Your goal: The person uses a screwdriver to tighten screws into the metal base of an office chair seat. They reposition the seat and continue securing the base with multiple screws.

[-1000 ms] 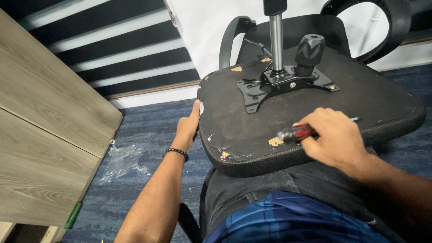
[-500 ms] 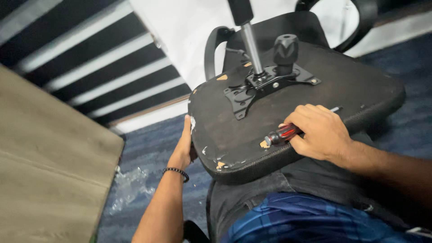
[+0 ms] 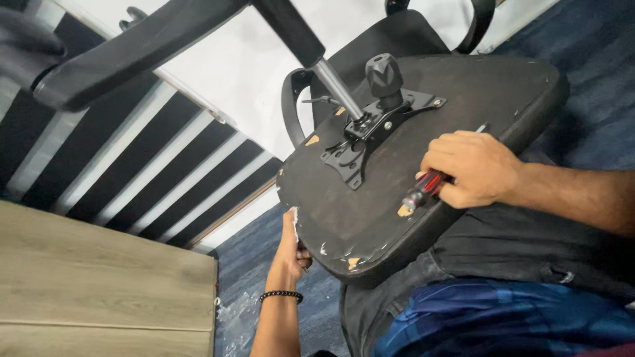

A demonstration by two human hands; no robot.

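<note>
An upturned office chair seat (image 3: pixel 463 106) rests on my lap, its black underside facing up. A metal mounting plate (image 3: pixel 370 132) with a black knob (image 3: pixel 385 78) and a gas cylinder (image 3: pixel 334 86) is bolted at its middle. My right hand (image 3: pixel 471 168) lies on the seat, closed around a red and black screwdriver (image 3: pixel 423 192), lying flat with its handle end pointing at the near-left edge. My left hand (image 3: pixel 294 244), with a bead bracelet on the wrist, grips the seat's left edge from below.
A chair base arm (image 3: pixel 132 53) crosses the top left. An armrest (image 3: pixel 294 99) curves behind the seat. A wooden cabinet (image 3: pixel 99 284) stands at the lower left, beside a black and white striped wall. Blue carpet with white scraps lies below.
The view has tilted and swung left, bringing the chair base arm into sight. Both hands keep their grips; the seat looks more tilted.
</note>
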